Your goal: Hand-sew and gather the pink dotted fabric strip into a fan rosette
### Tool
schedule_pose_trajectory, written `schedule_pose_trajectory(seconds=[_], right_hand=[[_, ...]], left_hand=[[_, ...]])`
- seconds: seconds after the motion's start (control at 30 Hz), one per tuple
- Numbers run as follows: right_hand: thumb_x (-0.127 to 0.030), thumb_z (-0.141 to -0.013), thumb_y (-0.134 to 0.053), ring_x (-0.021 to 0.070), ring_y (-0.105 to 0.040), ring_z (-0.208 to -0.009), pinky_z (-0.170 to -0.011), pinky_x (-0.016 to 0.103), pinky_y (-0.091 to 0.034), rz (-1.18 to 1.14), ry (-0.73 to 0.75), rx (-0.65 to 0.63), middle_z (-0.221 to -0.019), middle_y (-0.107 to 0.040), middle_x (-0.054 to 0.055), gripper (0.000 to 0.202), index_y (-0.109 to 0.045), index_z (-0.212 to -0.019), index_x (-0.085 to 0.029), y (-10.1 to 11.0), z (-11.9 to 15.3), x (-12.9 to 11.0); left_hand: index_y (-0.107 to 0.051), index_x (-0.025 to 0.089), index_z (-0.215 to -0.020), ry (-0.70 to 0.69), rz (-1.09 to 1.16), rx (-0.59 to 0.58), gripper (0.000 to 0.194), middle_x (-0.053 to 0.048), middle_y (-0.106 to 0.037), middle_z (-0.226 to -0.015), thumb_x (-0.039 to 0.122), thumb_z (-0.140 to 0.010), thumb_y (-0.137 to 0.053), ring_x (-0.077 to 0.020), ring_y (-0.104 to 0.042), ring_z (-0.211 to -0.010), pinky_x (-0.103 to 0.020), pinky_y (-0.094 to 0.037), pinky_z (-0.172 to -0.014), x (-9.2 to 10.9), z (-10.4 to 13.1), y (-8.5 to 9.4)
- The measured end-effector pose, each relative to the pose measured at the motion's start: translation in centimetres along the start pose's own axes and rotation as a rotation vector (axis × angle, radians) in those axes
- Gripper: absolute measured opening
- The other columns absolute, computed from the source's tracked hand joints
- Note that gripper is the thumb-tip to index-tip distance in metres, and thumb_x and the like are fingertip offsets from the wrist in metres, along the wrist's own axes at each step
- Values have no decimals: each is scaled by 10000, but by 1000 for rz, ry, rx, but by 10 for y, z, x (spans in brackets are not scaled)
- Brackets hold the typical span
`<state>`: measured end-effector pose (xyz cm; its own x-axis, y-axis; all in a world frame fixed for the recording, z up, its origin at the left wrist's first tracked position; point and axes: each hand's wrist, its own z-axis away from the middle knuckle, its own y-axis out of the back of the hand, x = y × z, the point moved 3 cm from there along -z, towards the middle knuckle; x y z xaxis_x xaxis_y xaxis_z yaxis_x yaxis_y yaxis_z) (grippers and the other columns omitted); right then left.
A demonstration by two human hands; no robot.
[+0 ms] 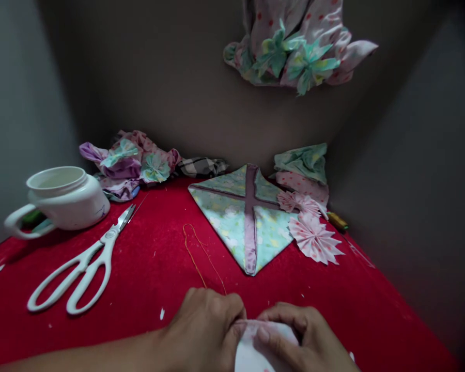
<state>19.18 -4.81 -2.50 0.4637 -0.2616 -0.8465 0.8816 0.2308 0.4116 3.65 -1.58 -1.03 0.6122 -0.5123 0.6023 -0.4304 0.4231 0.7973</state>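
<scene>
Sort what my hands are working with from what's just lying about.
In hand:
pale cloth, held by left hand and right hand
orange thread, probably, running behind left hand

Apparently lying about:
white scissors
white mug
green fabric diamond
pink pleated rosettes

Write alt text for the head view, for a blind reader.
A left hand and right hand pinch a pale cloth over a red surface. Farther back lie white scissors, a green square crossed with mauve strips, and pink rosettes; a white mug stands at left.
</scene>
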Motion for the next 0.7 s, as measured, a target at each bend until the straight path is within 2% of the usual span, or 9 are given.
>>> schedule_pose_trajectory(seconds=[0.17, 0.27, 0.37, 0.47, 0.57, 0.7], right_hand=[[-309, -712, -579, 132, -542, -570, -494, 207, -387, -46, -14, -4, -614, -621, 17, 187, -676, -640, -166, 1, 0, -2], [-293, -705, -583, 133, -546, -565, -496, 208, -391, -69, -39, 10, -607, -629, 17, 175, -676, -649, -156, 1, -1, -2], [-269, -708, -572, 137, -554, -567, -497, 210, -393, -58, -53, 37, -602, -638, 19, 166, -675, -645, -154, 0, -2, -1], [-271, -710, -573, 151, -575, -595, -519, 219, -407, -24, -47, 52, -617, -654, 23, 168, -681, -645, -160, -1, -4, 0], [-288, -712, -576, 160, -581, -609, -533, 229, -416, 3, -41, 55, -627, -657, 26, 178, -681, -639, -163, 1, -4, -1], [-275, -705, -575, 158, -572, -609, -521, 231, -409, 23, -59, 25, -651, -654, 30, 156, -682, -672, -166, 5, -3, -1]], left_hand=[[-577, 187, -701, 17, 25, 16, 172, 10, -605, -561, 204, -793, -433, -130, -538, -480, -214, -290, -445, -2, 4, -3], [-564, 177, -868, -7, 156, 145, 164, -1, -605, -609, 185, -809, -411, -130, -542, -518, -219, -361, -479, 0, 9, 1], [-501, 151, -1029, -139, 268, 296, 260, -43, -625, -742, 148, -823, -343, -134, -573, -626, -227, -427, -574, 4, 16, 5], [-529, 152, -946, -256, 400, 260, 233, -24, -598, -685, 117, -829, -330, -109, -552, -578, -196, -419, -543, 4, 18, -1], [-571, 145, -841, -212, 526, 178, 178, -1, -558, -614, 97, -811, -402, -92, -515, -542, -181, -398, -512, -3, 13, -7], [-637, 160, -795, -161, 603, 170, 185, -26, -558, -728, 77, -777, -472, -110, -534, -677, -206, -415, -591, -6, 7, -7]])
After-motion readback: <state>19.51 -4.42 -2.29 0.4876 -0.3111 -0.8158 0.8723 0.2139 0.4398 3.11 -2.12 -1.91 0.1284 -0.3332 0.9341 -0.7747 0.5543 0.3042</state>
